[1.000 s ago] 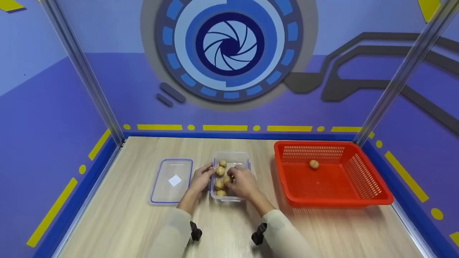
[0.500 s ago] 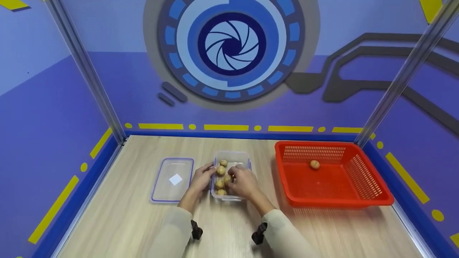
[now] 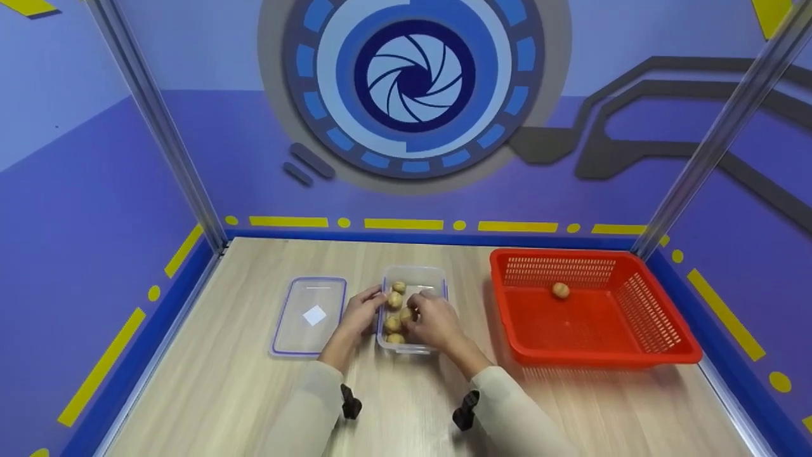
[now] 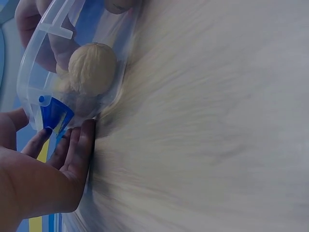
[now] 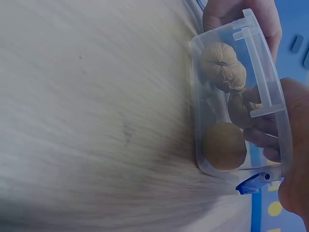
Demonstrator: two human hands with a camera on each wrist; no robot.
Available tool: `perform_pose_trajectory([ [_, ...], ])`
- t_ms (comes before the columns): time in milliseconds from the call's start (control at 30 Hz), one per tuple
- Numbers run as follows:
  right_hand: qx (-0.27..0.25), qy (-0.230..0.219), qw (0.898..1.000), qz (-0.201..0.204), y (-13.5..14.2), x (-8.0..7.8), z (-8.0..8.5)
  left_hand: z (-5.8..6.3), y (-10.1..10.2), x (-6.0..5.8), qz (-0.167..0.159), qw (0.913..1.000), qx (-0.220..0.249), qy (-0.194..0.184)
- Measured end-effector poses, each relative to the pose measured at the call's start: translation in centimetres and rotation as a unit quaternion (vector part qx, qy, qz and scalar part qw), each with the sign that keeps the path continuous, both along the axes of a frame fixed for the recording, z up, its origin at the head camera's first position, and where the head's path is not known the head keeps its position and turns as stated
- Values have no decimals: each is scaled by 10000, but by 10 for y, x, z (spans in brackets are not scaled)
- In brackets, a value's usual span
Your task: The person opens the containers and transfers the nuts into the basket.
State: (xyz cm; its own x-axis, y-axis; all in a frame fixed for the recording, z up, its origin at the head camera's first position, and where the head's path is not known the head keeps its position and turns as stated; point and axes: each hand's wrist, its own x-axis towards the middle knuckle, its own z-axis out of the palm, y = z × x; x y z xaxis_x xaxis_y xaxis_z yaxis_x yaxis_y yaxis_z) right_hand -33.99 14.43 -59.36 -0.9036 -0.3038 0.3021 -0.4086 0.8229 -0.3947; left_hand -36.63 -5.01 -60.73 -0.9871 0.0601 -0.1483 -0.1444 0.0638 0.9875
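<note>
In the head view, a clear plastic container [image 3: 415,278] stands mid-table with several walnuts [image 3: 394,300] in it, mostly lined up along its left side. My left hand [image 3: 357,315] holds the container's left side, thumb over the rim and the other fingers outside by a blue latch [image 4: 55,113]. Reaching over the right side, my right hand [image 3: 438,320] pinches a walnut [image 5: 240,110] inside the container. Part of that walnut is covered by the fingers. The left wrist view shows another walnut [image 4: 92,68] through the container's end wall.
To the left lies a clear lid [image 3: 298,333] with a blue seal and a white square on it. A red plastic basket [image 3: 602,359] stands at the right, with one walnut [image 3: 560,291] inside. Patterned blue walls [image 3: 406,209] close off the table's back and sides.
The head view has shifted slightly, so everything sits a little further right in it. Both hands and the walnuts keep their places relative to the container.
</note>
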Motion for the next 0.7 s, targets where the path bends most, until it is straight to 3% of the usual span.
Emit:
perform_pose_trajectory([
  [400,-593,-651,9927,822,13,-4,18,-1,-2,0,-100,9995,214,-230],
  [700,-981,-304,9893,1034,42,5,54,-1,0,-2,-65,9984,414,-368],
])
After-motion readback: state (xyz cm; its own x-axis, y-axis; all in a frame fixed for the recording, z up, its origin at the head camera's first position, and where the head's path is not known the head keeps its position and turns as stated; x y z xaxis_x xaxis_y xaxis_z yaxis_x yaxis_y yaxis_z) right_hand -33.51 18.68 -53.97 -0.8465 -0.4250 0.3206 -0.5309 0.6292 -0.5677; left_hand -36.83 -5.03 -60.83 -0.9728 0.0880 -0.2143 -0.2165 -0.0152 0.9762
